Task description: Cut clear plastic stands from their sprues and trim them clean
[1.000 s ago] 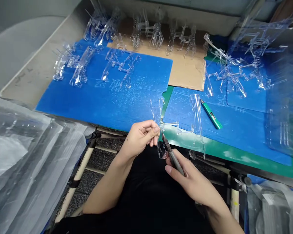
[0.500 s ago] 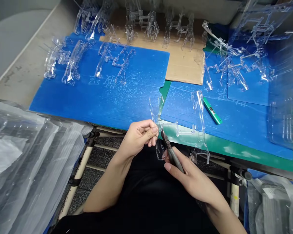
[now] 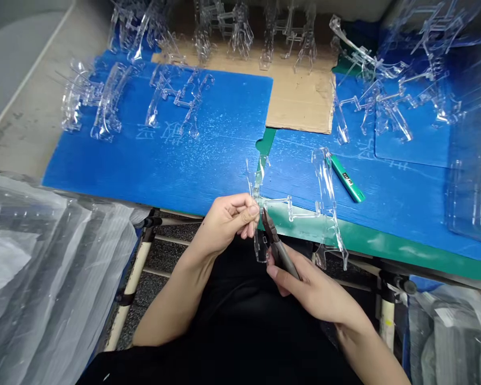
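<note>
Firmly right hand [image 3: 304,289] around cutters [image 3: 278,248]

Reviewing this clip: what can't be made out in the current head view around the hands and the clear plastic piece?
- Cutter tips, head view: too small and lost against the clear plastic frame, so contact is unclear.
- Right hand fingers: curled under the palm.
- Left hand fingertips: grip point masked by glare.
- Green knife label: too small.
</note>
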`<state>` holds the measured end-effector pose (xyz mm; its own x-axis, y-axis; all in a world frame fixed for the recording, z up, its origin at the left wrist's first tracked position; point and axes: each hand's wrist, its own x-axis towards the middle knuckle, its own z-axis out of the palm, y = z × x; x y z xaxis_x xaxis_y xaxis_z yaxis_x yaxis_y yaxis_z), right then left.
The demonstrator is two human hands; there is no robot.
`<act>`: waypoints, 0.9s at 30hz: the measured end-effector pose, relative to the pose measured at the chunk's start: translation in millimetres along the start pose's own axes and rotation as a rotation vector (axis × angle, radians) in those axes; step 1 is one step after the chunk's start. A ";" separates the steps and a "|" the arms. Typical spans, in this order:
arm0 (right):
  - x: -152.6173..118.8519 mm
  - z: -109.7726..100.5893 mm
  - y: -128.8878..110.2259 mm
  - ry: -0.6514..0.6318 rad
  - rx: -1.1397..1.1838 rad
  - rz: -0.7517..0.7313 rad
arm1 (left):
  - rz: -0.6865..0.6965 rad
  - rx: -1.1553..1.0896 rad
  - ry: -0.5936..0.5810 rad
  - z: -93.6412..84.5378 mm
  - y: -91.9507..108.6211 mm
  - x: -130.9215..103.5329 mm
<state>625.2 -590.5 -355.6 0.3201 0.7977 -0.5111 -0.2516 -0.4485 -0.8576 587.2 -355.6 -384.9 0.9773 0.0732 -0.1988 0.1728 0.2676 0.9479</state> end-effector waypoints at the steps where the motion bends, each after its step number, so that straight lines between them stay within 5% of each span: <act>1: 2.5 -1.1 0.7 -0.006 0.030 -0.016 | 0.001 0.004 0.005 0.0 0.7 1.8; 13: 26.1 -15.0 20.0 -0.037 0.413 -0.056 | -0.061 0.176 0.025 7.0 6.9 33.3; 16: 34.3 -17.0 24.1 -0.043 0.617 -0.035 | -0.108 0.377 0.017 -6.2 19.7 57.5; 21: 18.9 -20.3 38.6 -0.096 0.601 -0.056 | -0.231 0.970 0.028 -42.4 53.8 91.8; 25: -12.9 -23.7 52.0 -0.089 0.497 -0.117 | 0.017 1.537 0.209 -35.3 89.3 109.5; 27: -29.6 -24.4 56.6 -0.053 0.478 -0.125 | 0.264 1.686 0.006 -10.8 104.8 124.4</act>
<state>623.7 -649.3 -390.4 0.3308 0.8586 -0.3915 -0.6090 -0.1227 -0.7836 725.5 -308.0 -313.0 0.9988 -0.0498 -0.0022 -0.0489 -0.9882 0.1451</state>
